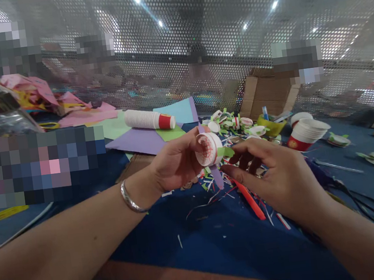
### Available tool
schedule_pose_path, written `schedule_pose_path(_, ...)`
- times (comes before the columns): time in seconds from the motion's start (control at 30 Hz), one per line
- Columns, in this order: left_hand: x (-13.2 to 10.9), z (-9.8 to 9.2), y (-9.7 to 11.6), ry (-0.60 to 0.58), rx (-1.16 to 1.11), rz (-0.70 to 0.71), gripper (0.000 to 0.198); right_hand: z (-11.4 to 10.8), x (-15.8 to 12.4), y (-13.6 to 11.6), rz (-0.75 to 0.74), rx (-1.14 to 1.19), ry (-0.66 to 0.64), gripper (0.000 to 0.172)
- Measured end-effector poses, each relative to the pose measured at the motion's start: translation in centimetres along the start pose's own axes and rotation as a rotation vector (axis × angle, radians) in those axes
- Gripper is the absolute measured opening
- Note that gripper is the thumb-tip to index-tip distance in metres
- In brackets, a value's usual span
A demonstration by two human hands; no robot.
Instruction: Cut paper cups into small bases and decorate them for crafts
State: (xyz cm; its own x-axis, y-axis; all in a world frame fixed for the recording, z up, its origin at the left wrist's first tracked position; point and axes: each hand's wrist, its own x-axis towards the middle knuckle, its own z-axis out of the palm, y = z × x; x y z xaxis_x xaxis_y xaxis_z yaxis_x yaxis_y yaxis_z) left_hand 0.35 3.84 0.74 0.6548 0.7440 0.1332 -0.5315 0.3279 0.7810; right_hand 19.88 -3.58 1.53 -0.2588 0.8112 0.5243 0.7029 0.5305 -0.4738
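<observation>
My left hand (pixel 179 161) is closed around a cut-down paper cup (pixel 212 148), held above the table with its round end facing left. Red lines in a grid are drawn on that end. A green paper tab (pixel 226 152) sticks out on the cup's right, and purple paper strips (pixel 216 177) show above and below it. My right hand (pixel 272 170) is just right of the cup, fingers curled, with a gap between thumb and forefinger. Its fingertips are close to the green tab; whether they touch it I cannot tell. Beneath lies a red-orange stick-like tool (pixel 250 199).
Paper scraps (pixel 209 185) litter the blue tabletop (pixel 184 231). Behind are a stack of paper cups (pixel 146 119), purple sheets (pixel 137 141) and several small cup-and-paper crafts (pixel 227 121). More cups (pixel 308 132) and a black cable (pixel 368 204) are at right. A cardboard box (pixel 266 91) stands behind.
</observation>
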Motion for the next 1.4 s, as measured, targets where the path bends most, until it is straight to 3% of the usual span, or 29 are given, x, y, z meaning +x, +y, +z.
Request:
schedule_pose_path(0.2,0.1,0.4,-0.4,-0.008,-0.027,-0.027,0.023,0.9,-0.1,0.8,-0.015,0.051,0.031,0.007)
schedule_pose_path(0.37,0.2,-0.1,0.0,0.079,0.021,-0.022,0.022,0.3,-0.7,1.3,0.090,0.138,0.042,0.005)
schedule_pose_path(0.7,0.7,-0.9,-0.7,0.043,0.249,-0.081,0.026,-0.7,-1.0,2.1,0.209,0.374,-0.101,0.013)
schedule_pose_path(0.93,0.3,-1.2,-1.0,-0.004,0.316,-0.168,0.034,-1.0,-0.8,2.1,0.264,0.551,-0.310,0.024)
schedule_pose_path(1.17,0.4,-0.8,-1.0,-0.058,0.357,-0.209,0.037,-0.8,-0.6,2.3,0.334,0.664,-0.445,0.021)
schedule_pose_path(1.4,0.3,-0.7,-1.1,-0.118,0.404,-0.246,0.039,-0.6,-0.7,2.5,0.353,0.690,-0.498,0.018)
